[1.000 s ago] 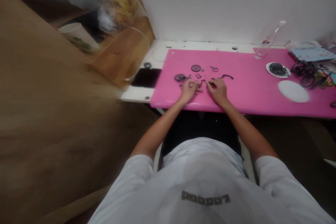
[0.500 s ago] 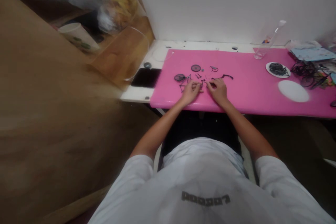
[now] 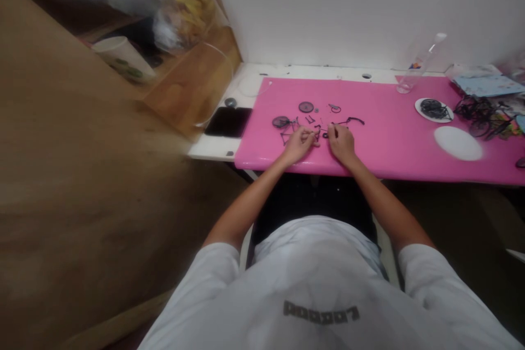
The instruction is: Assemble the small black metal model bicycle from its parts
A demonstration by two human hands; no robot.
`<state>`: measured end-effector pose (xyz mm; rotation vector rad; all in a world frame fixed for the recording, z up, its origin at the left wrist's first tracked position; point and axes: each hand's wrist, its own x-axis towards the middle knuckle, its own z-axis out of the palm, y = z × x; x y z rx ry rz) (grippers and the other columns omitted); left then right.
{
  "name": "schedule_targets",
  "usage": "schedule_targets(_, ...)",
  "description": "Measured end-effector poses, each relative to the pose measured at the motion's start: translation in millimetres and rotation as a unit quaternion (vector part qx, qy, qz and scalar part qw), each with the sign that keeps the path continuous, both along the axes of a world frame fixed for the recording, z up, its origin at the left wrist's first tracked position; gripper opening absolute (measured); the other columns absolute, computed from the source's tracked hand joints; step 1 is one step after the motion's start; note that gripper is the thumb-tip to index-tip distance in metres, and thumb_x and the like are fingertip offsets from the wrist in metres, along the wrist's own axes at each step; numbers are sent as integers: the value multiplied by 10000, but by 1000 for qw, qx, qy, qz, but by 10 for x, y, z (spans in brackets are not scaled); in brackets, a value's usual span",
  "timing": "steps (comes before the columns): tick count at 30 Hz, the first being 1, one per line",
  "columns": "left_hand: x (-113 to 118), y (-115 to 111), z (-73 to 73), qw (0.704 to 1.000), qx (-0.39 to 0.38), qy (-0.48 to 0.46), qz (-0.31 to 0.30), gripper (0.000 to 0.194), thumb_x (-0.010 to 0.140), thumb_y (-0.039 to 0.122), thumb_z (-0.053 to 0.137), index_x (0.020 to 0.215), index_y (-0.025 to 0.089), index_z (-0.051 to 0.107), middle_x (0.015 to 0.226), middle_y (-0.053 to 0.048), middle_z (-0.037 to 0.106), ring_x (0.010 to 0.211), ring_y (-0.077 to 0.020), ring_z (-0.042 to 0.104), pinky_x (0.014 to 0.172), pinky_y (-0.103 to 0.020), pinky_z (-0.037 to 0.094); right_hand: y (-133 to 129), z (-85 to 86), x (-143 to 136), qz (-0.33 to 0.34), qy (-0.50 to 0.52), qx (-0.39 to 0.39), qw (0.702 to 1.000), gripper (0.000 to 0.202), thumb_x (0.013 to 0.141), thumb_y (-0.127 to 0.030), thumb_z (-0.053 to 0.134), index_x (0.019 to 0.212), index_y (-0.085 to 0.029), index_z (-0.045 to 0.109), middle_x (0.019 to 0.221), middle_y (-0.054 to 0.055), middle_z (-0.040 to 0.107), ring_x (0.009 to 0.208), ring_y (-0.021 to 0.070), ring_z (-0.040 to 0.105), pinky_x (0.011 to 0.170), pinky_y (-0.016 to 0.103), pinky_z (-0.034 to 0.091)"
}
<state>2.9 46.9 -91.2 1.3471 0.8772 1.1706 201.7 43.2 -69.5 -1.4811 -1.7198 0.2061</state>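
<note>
My left hand (image 3: 301, 145) is closed in a pinch beside a toy bicycle frame (image 3: 287, 136) with its wheel (image 3: 280, 121); a tiny dark part shows at its fingertips, too small to name. To its right, my right hand (image 3: 341, 143) pinches a thin dark rod (image 3: 323, 130) that points towards the left fingers. A small black ring-like part (image 3: 325, 135) lies between the hands. Beyond them lie a loose wheel (image 3: 305, 106), a pair of small dark pieces (image 3: 310, 120) and a smaller ring part (image 3: 335, 109). A long black part (image 3: 356, 120) lies past the right hand.
A pink sheet (image 3: 394, 147) covers the table. At right are a white plate of black parts (image 3: 435, 109), a white disc (image 3: 458, 142), a heap of black bicycle parts (image 3: 479, 115) and a clear bottle (image 3: 420, 63). A dark phone-like slab (image 3: 228, 122) lies left.
My right hand has drawn slightly right, away from the left, and its fingers have closed up. The thin rod and small black ring part now show between the hands. My left hand barely moved.
</note>
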Motion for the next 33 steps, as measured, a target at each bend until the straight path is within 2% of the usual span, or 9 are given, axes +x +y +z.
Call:
schedule_targets(3,0,-1,4,1000,0,7,4,255,1062,396,718,1036,200,558,1218,-153,828,836,-164,844,792,-268,637,-5,-11,-23,-17,12,-16,1000,305,1039,-551,550,953,-267,622,926,94,758,868,290,662,748,406,468)
schedule_targets(6,-1,12,-23,1000,16,11,5,270,1064,424,716,1054,200,566,1241,-155,823,840,-168,847,787,-270,641,-9,-17,-34,-11,7,-24,1000,212,1005,-473,564,985,-266,604,950,93,763,881,284,666,743,389,451)
schedule_targets(11,-9,49,-84,999,28,25,1,312,1072,485,697,1079,206,556,1177,-122,830,854,-192,858,764,-273,646,-28,26,-21,4,-32,-35,999,374,1086,-541,438,930,-250,615,951,110,756,880,278,651,764,382,443)
schedule_targets(18,-27,54,-123,996,72,51,-17,306,1096,501,644,1095,214,539,1285,-152,808,907,-198,859,807,-300,655,-41,80,-19,-21,-54,-58,997,636,1139,-636,256,761,-249,589,811,119,722,771,279,629,732,390,424)
schedule_targets(20,-29,54,-131,995,80,55,-16,300,1099,500,637,1102,216,542,1267,-149,812,911,-205,860,807,-305,653,-44,79,-22,-19,-37,-64,997,603,1137,-630,279,817,-248,619,848,118,742,802,284,655,745,392,441)
schedule_targets(23,-30,56,-132,995,81,57,-12,280,1105,486,623,1105,219,537,1261,-148,816,903,-210,861,814,-314,650,-39,51,-29,-22,-4,-64,998,388,1086,-589,455,1035,-251,640,1009,117,779,929,299,703,793,397,482)
schedule_targets(25,-30,57,-127,995,73,61,-8,271,1108,479,619,1108,222,532,1273,-145,816,897,-205,861,835,-323,651,-30,21,-34,-23,6,-59,998,302,1037,-538,533,1113,-255,609,1092,122,777,992,307,709,818,408,500)
schedule_targets(29,-31,54,-114,995,70,65,-4,248,1119,461,598,1111,224,526,1324,-156,805,904,-204,862,846,-327,651,-11,-17,-28,-6,-4,-40,999,285,1049,-519,488,1086,-255,587,1100,131,768,988,310,696,813,417,496)
schedule_targets(33,-36,33,-91,993,84,77,-7,240,1126,457,588,1110,226,526,1287,-148,815,919,-210,863,825,-320,654,-1,13,-3,-7,-44,-45,998,429,1112,-558,364,906,-255,588,952,131,748,893,302,661,784,410,462)
